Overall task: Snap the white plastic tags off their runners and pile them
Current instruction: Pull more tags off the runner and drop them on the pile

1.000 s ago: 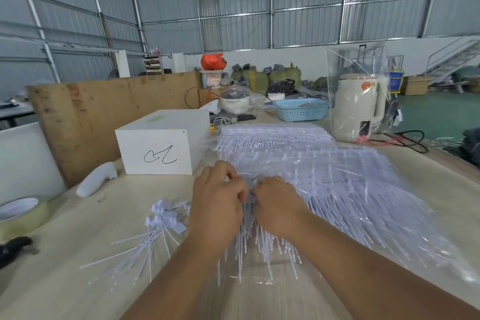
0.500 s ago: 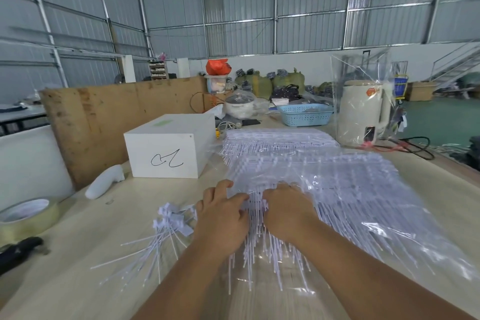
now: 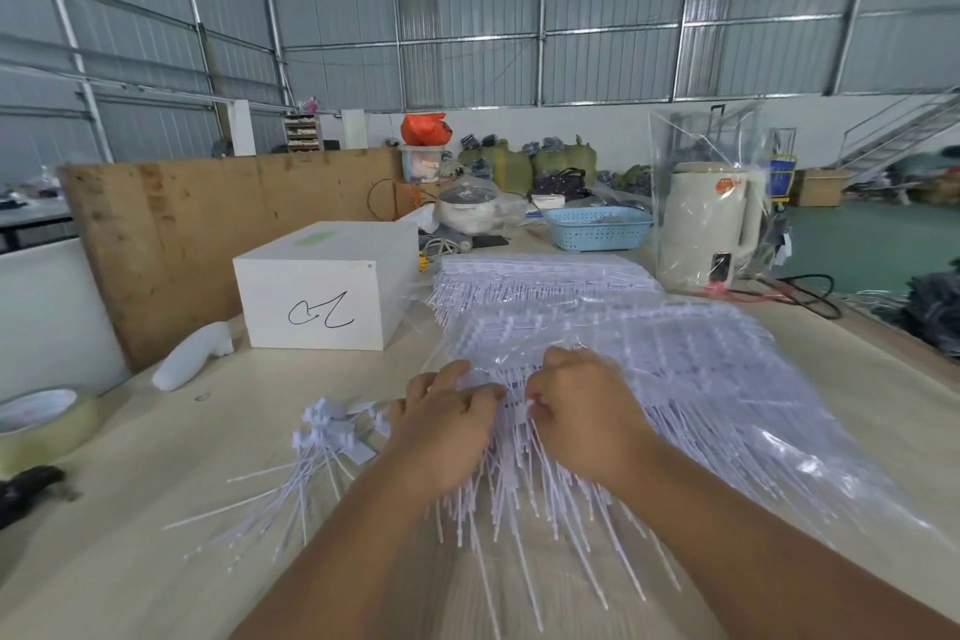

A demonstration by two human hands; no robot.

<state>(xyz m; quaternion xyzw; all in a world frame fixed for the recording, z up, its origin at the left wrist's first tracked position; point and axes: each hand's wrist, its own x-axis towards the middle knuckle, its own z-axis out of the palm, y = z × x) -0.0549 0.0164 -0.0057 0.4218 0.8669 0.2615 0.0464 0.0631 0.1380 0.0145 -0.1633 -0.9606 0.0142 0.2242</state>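
A big heap of white plastic tags on their runners (image 3: 649, 379) lies under clear film across the middle of the table, their thin tails fanning toward me. My left hand (image 3: 447, 426) and my right hand (image 3: 582, 411) rest side by side on the heap's near edge, fingers pinched on the same row of tags. A small pile of loose snapped-off tags (image 3: 322, 442) lies just left of my left hand, tails spread toward the table's front. What the fingertips hold exactly is hidden by the hands.
A white box (image 3: 322, 291) with a black scribble stands behind the loose pile, a white handle-shaped object (image 3: 192, 364) beside it. A tape roll (image 3: 41, 421) and a black tool (image 3: 26, 489) lie far left. A bagged kettle (image 3: 711, 224), blue basket (image 3: 597, 226) and plywood board (image 3: 208, 224) stand behind.
Both hands have shifted slightly up the heap and stay pinched together on the tags. The view has tilted down a little. The loose pile looks the same.
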